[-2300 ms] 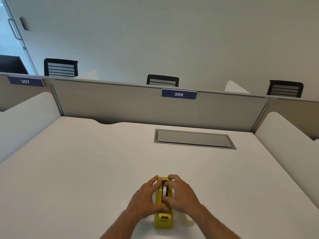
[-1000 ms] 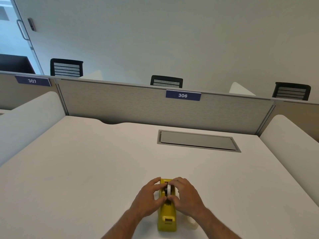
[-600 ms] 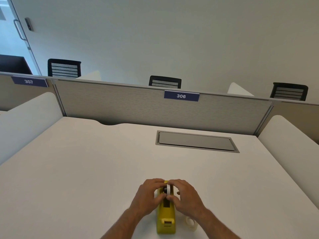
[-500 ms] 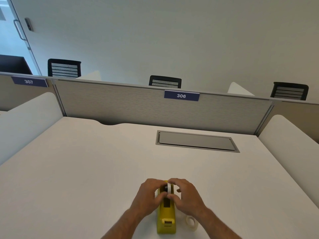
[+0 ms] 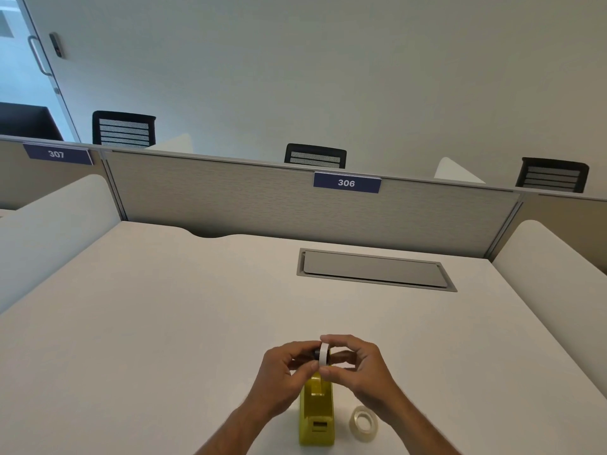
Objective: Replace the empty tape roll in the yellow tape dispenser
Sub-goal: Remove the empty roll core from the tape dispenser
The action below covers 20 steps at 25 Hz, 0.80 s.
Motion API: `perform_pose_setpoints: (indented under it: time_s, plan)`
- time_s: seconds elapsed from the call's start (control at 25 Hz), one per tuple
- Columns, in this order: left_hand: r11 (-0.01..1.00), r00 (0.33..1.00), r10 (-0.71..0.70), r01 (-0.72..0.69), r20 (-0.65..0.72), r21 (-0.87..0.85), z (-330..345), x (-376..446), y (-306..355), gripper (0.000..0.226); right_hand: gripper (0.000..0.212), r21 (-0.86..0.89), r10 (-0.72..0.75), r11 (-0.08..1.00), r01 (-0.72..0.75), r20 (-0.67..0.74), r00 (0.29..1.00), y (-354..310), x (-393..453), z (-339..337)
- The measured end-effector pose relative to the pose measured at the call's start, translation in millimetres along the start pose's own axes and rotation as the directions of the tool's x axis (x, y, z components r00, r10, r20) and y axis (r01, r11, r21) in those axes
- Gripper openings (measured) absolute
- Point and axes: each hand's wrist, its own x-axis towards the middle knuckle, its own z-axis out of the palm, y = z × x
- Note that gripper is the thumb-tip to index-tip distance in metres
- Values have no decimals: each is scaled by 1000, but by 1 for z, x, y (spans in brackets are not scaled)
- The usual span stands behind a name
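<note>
Both hands are working just above the far end of the dispenser [image 5: 316, 412], which is standing on the desk [image 5: 164, 307] near its front edge. The right hand [image 5: 358, 369] is pinching the empty core [image 5: 324, 353] by its rim, thumb below and forefinger above, the ring standing on edge. The left hand [image 5: 284, 372] is closing its fingers [image 5: 303, 364] on a dark hub [image 5: 316, 353] seated in the core's left side; how firmly is not clear. The core is clear of the cradle, held in the air and not touching the dispenser.

The new roll [image 5: 363, 423] is lying flat on the desk just right of the dispenser, apart from it and untouched.

Handling assessment: the core is appearing thin, light and likely easy to crush, so an edge pinch as now is suiting it. The hub is looking rigid and small; it is probably best gripped at its protruding end and pulled straight out. The new roll is glossy and may be slippery; taking it by the outer rim is advisable. The dispenser is appearing heavy enough to stay put unaided
</note>
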Motion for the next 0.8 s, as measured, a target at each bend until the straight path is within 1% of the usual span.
perform_pose_setpoints:
  time_s: [0.08, 0.16, 0.28, 0.36, 0.44, 0.48, 0.6, 0.8]
  plan:
    - [995, 999, -31, 33, 24, -99, -1, -2, 3, 33, 38, 159, 29, 987, -37, 48, 998, -3, -2, -4]
    - [985, 997, -55, 62, 50, -158, 0, -5, 8, 30, 32, 196, 39, 980, -45, 38, 999, -5, -3, -5]
    - [977, 996, -83, 87, 28, -196, 8, -9, 13, 28, 27, 168, 43, 985, -38, -21, 999, -4, -5, -4]
    - [969, 992, -122, 112, -32, -220, 13, -11, 14, 34, 27, 152, 40, 988, -32, -52, 998, -2, -6, -3]
    - [964, 988, -142, 125, -57, -233, 15, -14, 13, 41, 27, 132, 39, 991, -29, -71, 997, -1, -6, -1]
    - [966, 989, -138, 123, -55, -230, 16, -15, 13, 44, 27, 117, 37, 993, -28, -77, 996, -1, -5, 0]
    - [968, 991, -125, 111, -48, -224, 16, -17, 14, 40, 27, 82, 27, 996, -19, -96, 995, -1, -5, 2]
    - [975, 991, -135, 132, -8, -180, 15, -14, 15, 45, 27, -36, -13, 999, 6, -175, 984, 1, -6, 5]
